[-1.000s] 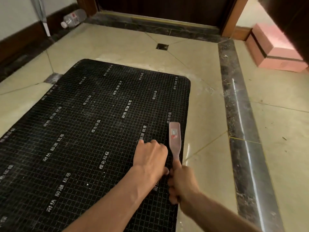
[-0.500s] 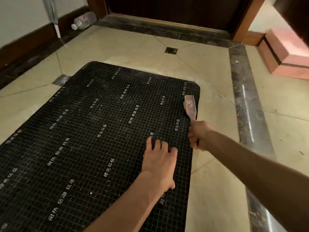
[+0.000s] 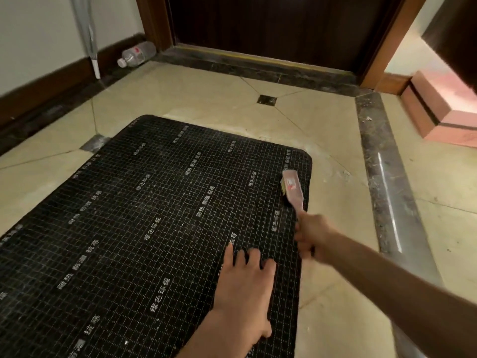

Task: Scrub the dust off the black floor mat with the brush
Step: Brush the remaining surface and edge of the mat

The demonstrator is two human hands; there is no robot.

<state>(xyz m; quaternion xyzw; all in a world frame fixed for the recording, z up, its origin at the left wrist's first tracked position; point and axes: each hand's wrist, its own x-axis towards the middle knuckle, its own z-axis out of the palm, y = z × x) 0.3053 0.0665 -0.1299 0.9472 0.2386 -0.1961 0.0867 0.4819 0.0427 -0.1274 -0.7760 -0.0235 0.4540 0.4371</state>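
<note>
With the left hand [image 3: 245, 288] pressed flat on the black grid-patterned floor mat [image 3: 144, 228] and the right hand [image 3: 308, 235] gripping the pink plastic brush [image 3: 291, 188] near its far right corner, pale dust specks remain across most of the mat, so scrubbing looks barely begun.

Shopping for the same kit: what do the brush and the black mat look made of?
Brush: seemingly translucent pink plastic, glossy, with pale stiff bristles showing under the head. Black mat: probably rubber or foam, matte, with a fine embossed grid and white printed characters; exact material unclear.
</note>
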